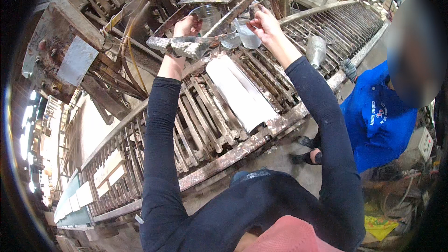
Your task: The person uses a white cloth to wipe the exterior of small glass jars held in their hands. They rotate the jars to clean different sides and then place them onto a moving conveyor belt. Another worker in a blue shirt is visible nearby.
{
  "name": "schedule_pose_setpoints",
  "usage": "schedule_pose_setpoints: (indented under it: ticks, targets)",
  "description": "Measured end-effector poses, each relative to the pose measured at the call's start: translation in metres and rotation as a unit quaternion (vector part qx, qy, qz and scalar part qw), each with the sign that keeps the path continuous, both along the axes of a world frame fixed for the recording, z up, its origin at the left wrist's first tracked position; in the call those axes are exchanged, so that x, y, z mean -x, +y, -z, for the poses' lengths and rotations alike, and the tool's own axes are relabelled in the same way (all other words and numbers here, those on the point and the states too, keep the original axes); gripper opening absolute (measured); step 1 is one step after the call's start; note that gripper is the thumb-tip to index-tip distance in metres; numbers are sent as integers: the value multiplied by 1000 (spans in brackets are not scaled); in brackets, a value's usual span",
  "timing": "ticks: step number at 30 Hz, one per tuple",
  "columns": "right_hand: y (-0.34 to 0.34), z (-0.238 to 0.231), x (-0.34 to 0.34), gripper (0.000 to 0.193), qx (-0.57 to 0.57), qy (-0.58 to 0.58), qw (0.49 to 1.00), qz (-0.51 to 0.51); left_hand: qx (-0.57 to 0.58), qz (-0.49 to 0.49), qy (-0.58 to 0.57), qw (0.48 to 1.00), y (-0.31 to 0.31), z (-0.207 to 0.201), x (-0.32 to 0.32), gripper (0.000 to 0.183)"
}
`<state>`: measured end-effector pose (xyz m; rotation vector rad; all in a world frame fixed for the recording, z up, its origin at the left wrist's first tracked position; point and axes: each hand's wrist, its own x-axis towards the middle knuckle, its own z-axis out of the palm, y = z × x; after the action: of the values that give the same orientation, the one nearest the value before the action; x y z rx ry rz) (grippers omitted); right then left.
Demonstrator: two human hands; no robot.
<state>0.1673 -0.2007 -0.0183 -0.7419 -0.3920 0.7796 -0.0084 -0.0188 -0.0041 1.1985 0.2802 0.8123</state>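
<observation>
Both my arms reach forward over a slatted metal conveyor. My left hand [186, 26] is closed at the left edge of a clear round plastic tub [209, 15]; what its fingers grip is partly hidden. Below that wrist runs a crusted grey metal bar [186, 48]. My right hand [266, 25] has its fingers curled together beside the far end of a slanting metal bar [233, 15], and what they hold is too small to make out. Just under it is a clear cup [249, 38] with whitish contents. A rolled white sheet [238, 91] lies on the slats nearer me.
A greyish cylindrical container [317, 51] rests on the conveyor [200, 112] to the right. Pale flat pieces [111, 170] lie on the slats at the left. Rusty machinery [65, 51] rises at the far left. A person in a blue shirt [380, 116] stands close on my right.
</observation>
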Motion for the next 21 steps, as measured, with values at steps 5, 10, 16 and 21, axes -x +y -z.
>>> schedule_pose_setpoints:
  ticks: [5, 10, 16, 21]
  targets:
    - [-3, 2, -7, 64, -7, -5, 1000, -10, 40, -24, 10, 999, -9, -4, -7, 10]
    - [-2, -2, -4, 67, 4, -5, 1000, -17, -15, 4, -7, 1000, 1, 1, 2, 30]
    - [-4, -5, 2, 56, 10, 10, 1000, -6, 25, -30, 10, 999, 2, -1, -4, 21]
    - [-7, -2, -5, 55, -5, -3, 1000, -8, 19, 2, -12, 1000, 4, 3, -9, 17]
